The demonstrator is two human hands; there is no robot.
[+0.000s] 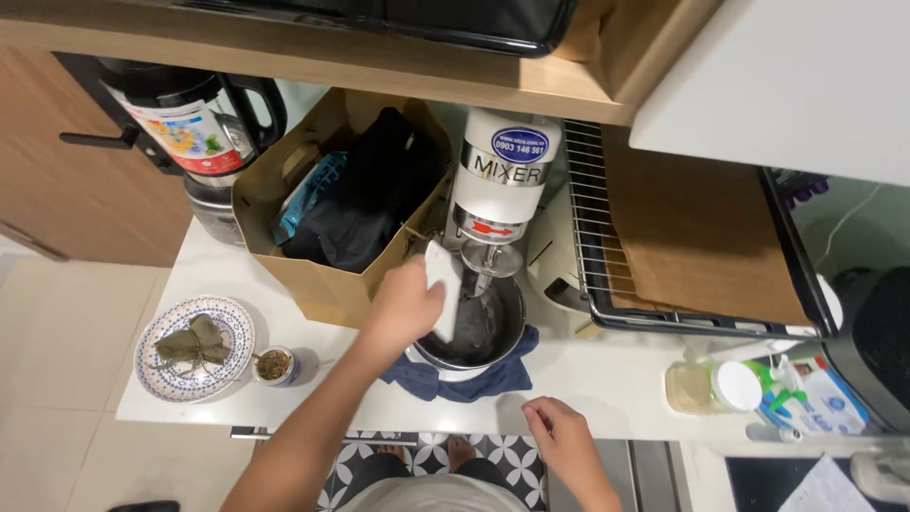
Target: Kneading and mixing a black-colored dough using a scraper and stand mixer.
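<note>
Right hand (pixel 561 429): loose, fingers curled, holding nothing; rests on counter (pixel 607 384) edge.
Left hand (pixel 406 301): closed on white scraper (pixel 443 289), inside bowl.
Bowl (pixel 474 332): steel, under mixer head, on blue cloth (pixel 474 379).
Mixer (pixel 500 175): white, behind bowl.
Bag (pixel 332 218): brown paper, left of mixer.
Plate (pixel 194 347): far left, leaf-wrapped parcel on it.

left hand (pixel 406 305): raised, fingers clasped | right hand (pixel 561 427): low, fingers curled loosely

Paper bag (pixel 313 284) w/ black cloth, patterned plate (pixel 237 327) (leaf-wrapped dumpling), wire rack (pixel 592 209).
</note>
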